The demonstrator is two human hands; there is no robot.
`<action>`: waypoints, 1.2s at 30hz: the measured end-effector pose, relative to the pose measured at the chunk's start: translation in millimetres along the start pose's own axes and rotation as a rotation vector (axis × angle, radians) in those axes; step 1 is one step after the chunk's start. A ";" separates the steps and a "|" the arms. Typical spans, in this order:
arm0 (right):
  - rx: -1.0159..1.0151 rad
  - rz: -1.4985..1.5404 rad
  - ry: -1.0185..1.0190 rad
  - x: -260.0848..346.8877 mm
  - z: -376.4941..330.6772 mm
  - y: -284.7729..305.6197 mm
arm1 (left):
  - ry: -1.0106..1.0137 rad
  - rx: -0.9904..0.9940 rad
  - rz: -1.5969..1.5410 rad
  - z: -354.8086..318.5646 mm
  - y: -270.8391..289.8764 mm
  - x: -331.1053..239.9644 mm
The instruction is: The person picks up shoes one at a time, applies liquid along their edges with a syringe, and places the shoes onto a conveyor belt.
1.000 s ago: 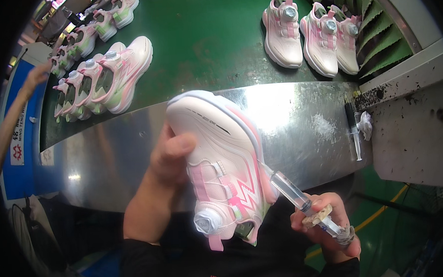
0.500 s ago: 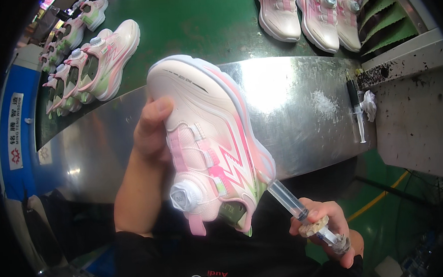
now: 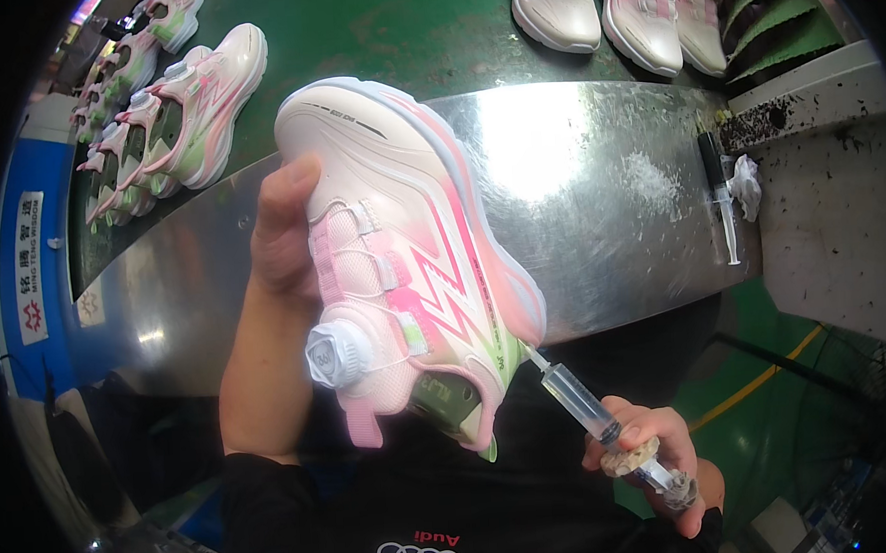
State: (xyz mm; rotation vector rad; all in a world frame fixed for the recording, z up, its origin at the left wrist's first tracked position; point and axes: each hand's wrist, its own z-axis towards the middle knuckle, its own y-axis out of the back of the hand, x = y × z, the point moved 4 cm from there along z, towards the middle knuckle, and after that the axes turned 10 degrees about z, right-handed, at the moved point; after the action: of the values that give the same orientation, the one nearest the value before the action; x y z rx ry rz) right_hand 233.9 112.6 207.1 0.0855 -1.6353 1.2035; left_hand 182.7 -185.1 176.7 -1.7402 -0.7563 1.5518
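A pink and white sneaker (image 3: 390, 229) with green accents and a round white dial fills the middle, its toe tilted up and away from me. My left hand (image 3: 288, 225) grips it along its left side; the thumb shows near the toe and the other fingers are hidden beneath. In my right hand (image 3: 653, 456) is a clear syringe (image 3: 582, 401), part-filled with clear liquid, with tape-like wrapping around its flange and plunger end. The syringe's tip meets the sneaker at the heel, by the edge of the sole.
A shiny metal tabletop (image 3: 581, 239) bears a white smear of residue (image 3: 651, 183). At its right end lie a second, dark-barrelled syringe (image 3: 719, 187) and a crumpled white tissue (image 3: 746, 189). Several matching sneakers (image 3: 209, 113) stand far left, others (image 3: 640, 21) far right, on the green surface.
The sneaker has shifted slightly left and away from me with my left hand. The syringe, pressed at the heel before, now shows more of its tip; my right hand has barely moved.
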 end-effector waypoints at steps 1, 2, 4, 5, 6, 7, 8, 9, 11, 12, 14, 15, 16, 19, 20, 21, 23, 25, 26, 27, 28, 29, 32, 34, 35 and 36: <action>0.000 -0.001 0.004 -0.5 -0.3 0.8 | 0.003 -0.009 0.004 0.9 0.6 0.7; -0.001 0.005 0.005 -1.7 -1.0 3.8 | 0.005 -0.013 0.008 -0.1 0.7 0.3; 0.077 -0.008 0.017 -4.3 -2.3 9.3 | 0.017 -0.054 0.028 -2.4 2.3 -1.1; 0.075 -0.004 0.018 -5.2 -2.7 11.0 | 0.020 -0.055 0.031 -2.4 1.9 -0.9; 0.087 -0.003 0.022 -6.0 -3.2 11.9 | 0.024 -0.067 0.015 -2.5 1.6 -0.8; 0.099 -0.001 0.026 -6.6 -3.4 12.4 | 0.028 -0.078 0.000 -2.7 1.0 -0.8; 0.094 0.001 0.030 -7.4 -3.6 13.8 | 0.034 -0.077 0.002 -1.1 0.6 0.8; 0.097 0.007 0.033 -8.2 -3.6 14.8 | 0.026 -0.106 -0.003 0.5 1.1 2.0; 0.098 0.022 0.042 -10.4 -3.8 17.6 | 0.022 -0.138 0.000 1.2 0.8 3.1; 0.111 0.040 0.047 -12.0 -4.1 19.0 | 0.012 -0.170 0.012 0.2 1.5 2.6; 0.121 0.068 0.060 -15.5 -5.9 21.0 | 0.008 -0.202 0.033 -2.1 2.7 1.4; 0.109 0.082 0.060 -17.9 -6.8 22.0 | 0.013 -0.266 0.102 -4.8 6.2 -0.7; 0.097 0.096 0.062 -20.0 -7.7 22.9 | 0.017 -0.330 0.173 -7.9 9.5 -3.2; 0.104 0.124 0.069 -21.8 -6.6 26.0 | 0.034 -0.370 0.194 -14.1 12.1 -6.4; 0.096 0.130 0.079 -24.5 -6.7 28.3 | 0.046 -0.407 0.214 -16.8 13.6 -5.4; 0.094 0.160 0.067 -28.2 -6.8 30.0 | 0.058 -0.402 0.223 -20.4 17.3 -5.8; 0.089 0.200 0.065 -32.2 -6.0 33.9 | 0.082 -0.469 0.361 -34.4 33.9 -13.6; 0.133 0.153 0.019 -33.0 -3.3 36.1 | 0.081 -0.497 0.438 -51.8 48.2 -24.3; 0.135 0.166 0.030 -33.7 0.3 37.8 | 0.085 -0.551 0.518 -65.5 55.2 -31.8; 0.166 0.129 0.030 -34.9 2.5 38.4 | 0.096 -0.598 0.592 -76.7 63.8 -36.1; 0.198 0.091 0.030 -36.3 4.6 38.6 | 0.114 -0.571 0.603 -84.2 66.8 -38.4; 0.193 0.101 0.040 -37.1 7.1 38.1 | 0.131 -0.546 0.615 -93.4 68.9 -42.0; 0.207 0.067 0.067 -38.3 13.4 36.3 | 0.213 -0.543 0.777 -110.4 65.6 -42.7; 0.197 0.077 0.070 -41.2 15.7 33.9 | 0.107 -0.488 0.826 -120.5 55.4 -40.0; 0.194 0.080 0.067 -42.0 16.4 32.5 | 0.110 -0.486 0.831 -129.4 55.4 -39.0; 0.195 0.086 0.071 -41.4 17.0 32.2 | 0.137 -0.521 0.875 -140.6 58.0 -38.3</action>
State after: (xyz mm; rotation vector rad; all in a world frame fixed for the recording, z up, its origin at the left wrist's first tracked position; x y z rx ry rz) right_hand 221.9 96.1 155.9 0.0949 -1.4699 1.4148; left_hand 316.7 -265.3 162.0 -2.7803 -0.3351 1.8313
